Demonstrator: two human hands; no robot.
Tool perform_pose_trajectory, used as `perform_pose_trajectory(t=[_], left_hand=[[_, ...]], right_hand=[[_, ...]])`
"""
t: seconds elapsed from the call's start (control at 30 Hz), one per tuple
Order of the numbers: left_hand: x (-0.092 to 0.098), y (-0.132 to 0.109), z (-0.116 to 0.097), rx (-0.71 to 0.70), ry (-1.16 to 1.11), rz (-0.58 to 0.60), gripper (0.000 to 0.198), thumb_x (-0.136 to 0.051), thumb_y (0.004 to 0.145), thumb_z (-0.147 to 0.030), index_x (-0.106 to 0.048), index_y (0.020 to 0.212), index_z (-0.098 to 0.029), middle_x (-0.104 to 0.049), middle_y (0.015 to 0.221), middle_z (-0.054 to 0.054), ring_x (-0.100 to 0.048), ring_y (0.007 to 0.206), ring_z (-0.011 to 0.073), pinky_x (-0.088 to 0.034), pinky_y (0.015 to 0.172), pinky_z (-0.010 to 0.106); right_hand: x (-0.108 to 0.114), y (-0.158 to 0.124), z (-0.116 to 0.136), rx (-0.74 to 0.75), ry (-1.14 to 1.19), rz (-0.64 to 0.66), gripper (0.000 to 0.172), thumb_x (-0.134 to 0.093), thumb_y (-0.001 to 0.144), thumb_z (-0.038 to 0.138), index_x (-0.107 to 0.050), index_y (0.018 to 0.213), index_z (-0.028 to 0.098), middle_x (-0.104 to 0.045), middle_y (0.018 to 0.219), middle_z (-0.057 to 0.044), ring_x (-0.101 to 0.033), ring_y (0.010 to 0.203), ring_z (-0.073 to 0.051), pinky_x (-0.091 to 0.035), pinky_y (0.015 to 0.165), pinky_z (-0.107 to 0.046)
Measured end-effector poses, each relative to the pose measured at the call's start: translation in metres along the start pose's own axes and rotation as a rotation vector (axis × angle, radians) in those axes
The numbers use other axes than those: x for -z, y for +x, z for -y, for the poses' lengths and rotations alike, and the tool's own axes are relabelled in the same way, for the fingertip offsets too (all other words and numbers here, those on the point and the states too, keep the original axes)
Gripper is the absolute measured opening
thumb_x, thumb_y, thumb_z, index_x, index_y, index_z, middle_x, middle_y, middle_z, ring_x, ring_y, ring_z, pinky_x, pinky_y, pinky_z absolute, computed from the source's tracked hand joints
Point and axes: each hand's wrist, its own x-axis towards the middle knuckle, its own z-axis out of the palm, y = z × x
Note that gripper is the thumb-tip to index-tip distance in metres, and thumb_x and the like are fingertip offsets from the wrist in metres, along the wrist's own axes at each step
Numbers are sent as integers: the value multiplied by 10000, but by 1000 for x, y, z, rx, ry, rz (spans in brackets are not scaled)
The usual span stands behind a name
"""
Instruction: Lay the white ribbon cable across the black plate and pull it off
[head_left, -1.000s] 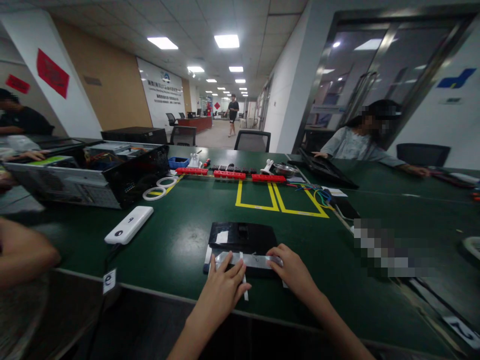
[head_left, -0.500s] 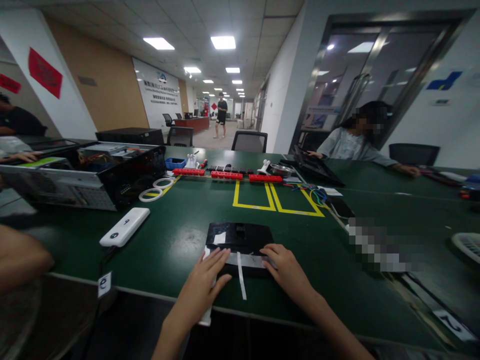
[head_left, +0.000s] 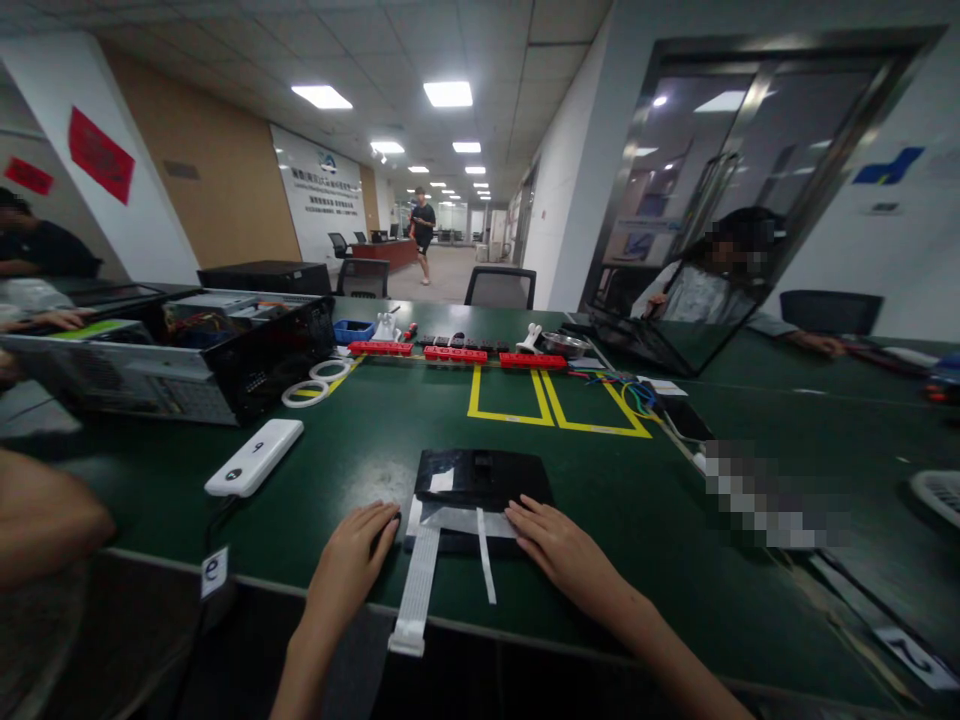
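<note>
On the green table in front of me lies a glossy black panel (head_left: 517,478) with a small raised block on its back. A silvery tape strip (head_left: 457,520) runs across its near part, and a narrow white strip (head_left: 487,560) hangs from it toward me. From its left side a flat white ribbon cable (head_left: 420,580) reaches past the table edge, ending in a connector. My right hand (head_left: 559,545) rests open, fingertips on the tape's right end. Left of the panel, my left hand (head_left: 356,548) is apart from it, fingers stretched and slightly bent, holding nothing visible.
An opened computer case (head_left: 172,350) stands at left, near two white rings (head_left: 305,393) and a white power bank-like box (head_left: 255,458). Red trays (head_left: 455,354) line up beyond yellow tape outlines (head_left: 510,418). A person (head_left: 705,285) sits at right behind a dark screen (head_left: 645,340).
My left hand has moved off the panel to the left, uncovering the ribbon cable. My right hand has shifted slightly left along the tape. The person at right has tilted up the dark screen.
</note>
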Motion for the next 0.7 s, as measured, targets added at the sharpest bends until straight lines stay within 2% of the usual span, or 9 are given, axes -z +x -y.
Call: perform_pose_trajectory(t=[0.13, 0.3, 0.5, 0.6, 0.7], left_hand=[[3, -1, -1, 16, 4, 18, 309, -428, 900, -355, -639, 1084, -225, -667, 1105, 43, -575, 1082, 223, -406, 982, 426], [4, -2, -1, 15, 5, -4, 305, -438, 893, -361, -644, 1074, -228, -670, 1097, 44, -583, 1072, 225, -415, 973, 421], [6, -1, -4, 8, 14, -6, 309, -428, 900, -367, -648, 1062, -224, -674, 1090, 50, -593, 1058, 228, -428, 959, 427], [6, -1, -5, 8, 9, -18, 298, -438, 894, -365, -655, 1048, -231, -679, 1080, 45, -600, 1048, 230, -436, 952, 423], [5, -1, -5, 16, 5, -25, 294, -447, 887, -364, -662, 1035, -229, -683, 1069, 43, -606, 1038, 231, -442, 948, 418]], right_hand=[[7, -8, -3, -70, -30, 64, 444, -426, 881, 227, -445, 1324, 203, -472, 1337, -56, -408, 1252, -220, -360, 1031, -448], [16, -34, -25, -171, -24, 36, 474, -384, 886, 270, -397, 1356, 204, -455, 1347, -75, -434, 1234, -214, -355, 1030, -457], [25, -92, -68, -325, -29, 3, 461, -357, 877, 319, -457, 1316, 218, -469, 1335, -61, -408, 1249, -223, -322, 1041, -482], [26, -125, -95, -362, -20, -30, 438, -400, 842, 323, -518, 1261, 276, -490, 1317, -34, -406, 1248, -226, -333, 1037, -470], [31, -156, -120, -426, -33, -65, 437, -413, 817, 371, -570, 1212, 266, -505, 1300, -58, -435, 1224, -251, -376, 1006, -468]])
